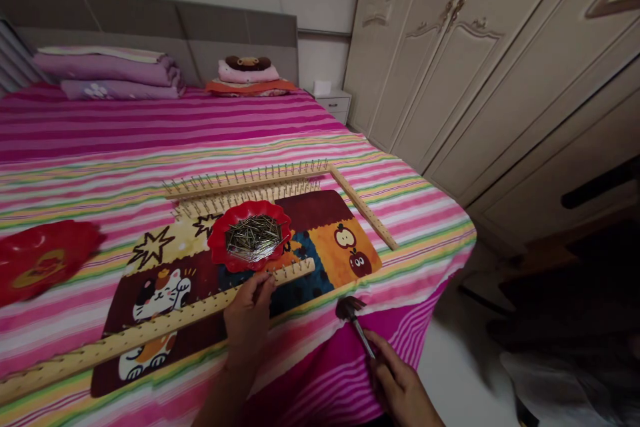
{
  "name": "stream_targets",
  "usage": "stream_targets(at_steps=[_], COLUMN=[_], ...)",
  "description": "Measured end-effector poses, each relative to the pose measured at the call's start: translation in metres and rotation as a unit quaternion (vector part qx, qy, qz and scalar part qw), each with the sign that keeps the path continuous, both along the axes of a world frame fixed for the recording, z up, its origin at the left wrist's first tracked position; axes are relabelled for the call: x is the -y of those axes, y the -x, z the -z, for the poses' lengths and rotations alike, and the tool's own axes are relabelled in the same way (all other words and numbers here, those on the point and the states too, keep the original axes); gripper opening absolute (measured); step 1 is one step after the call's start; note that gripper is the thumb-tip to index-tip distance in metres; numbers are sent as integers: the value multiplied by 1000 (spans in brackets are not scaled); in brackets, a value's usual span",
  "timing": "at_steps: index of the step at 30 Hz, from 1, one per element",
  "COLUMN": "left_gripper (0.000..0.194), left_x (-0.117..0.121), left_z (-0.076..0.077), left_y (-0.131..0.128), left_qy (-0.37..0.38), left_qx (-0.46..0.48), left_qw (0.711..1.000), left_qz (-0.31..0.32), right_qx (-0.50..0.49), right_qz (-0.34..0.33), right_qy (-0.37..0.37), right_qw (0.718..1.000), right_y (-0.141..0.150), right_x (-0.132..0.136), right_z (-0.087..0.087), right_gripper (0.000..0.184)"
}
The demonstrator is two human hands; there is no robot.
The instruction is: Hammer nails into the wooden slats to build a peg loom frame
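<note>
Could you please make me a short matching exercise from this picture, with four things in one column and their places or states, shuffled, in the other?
Things
1. Hammer
2. Loose nails
3. Wooden strip nearest the person
4. Folded purple bedding

Places or states
A. In a red dish with a wavy rim
B. In front of the headboard
C. Gripped by the right hand
D. With the left hand at it, near one end

Right pairs: 1-C, 2-A, 3-D, 4-B
</note>
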State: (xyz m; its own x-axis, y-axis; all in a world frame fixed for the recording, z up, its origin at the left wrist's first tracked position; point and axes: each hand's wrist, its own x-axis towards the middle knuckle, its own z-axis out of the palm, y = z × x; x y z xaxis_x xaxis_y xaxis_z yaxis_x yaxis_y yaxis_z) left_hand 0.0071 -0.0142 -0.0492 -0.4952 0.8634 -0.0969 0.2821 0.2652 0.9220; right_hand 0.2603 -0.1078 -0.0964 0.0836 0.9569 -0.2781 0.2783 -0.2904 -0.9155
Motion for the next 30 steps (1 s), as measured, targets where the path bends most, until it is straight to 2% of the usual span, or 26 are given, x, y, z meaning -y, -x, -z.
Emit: stream_targets(at_steps=[8, 12, 15, 19, 23, 26, 30], left_gripper=[25, 22, 23, 23, 22, 21, 21], left_x=[1, 0, 0, -1, -1, -1, 0], left_z=[1, 3, 7, 11, 14, 16, 18], left_y=[-2, -3, -4, -4, -4, -4, -4], left_qy=[-20, -68, -94, -111, -116, -113, -110], left_qx=[-124, -184, -215, -239, -256, -265, -277], left_qw=[992, 980, 970, 962, 957, 954, 951], left_qz=[24, 45, 55, 65, 73, 78, 81], right_qx=[-14, -45, -73, -97, -72, -13, 24], right_qz=[0, -3, -28, -94, -153, -184, -217], right_qy=[-1, 19, 19, -12, -55, -123, -163], right_qw=[1000, 999, 997, 991, 984, 975, 962], right_y=[-1, 4, 13, 34, 58, 72, 82], right_x=[2, 7, 5, -9, -30, -43, -55], right_z=[1, -6, -26, -67, -102, -117, -122], right_gripper=[47, 54, 57, 55, 47, 41, 41])
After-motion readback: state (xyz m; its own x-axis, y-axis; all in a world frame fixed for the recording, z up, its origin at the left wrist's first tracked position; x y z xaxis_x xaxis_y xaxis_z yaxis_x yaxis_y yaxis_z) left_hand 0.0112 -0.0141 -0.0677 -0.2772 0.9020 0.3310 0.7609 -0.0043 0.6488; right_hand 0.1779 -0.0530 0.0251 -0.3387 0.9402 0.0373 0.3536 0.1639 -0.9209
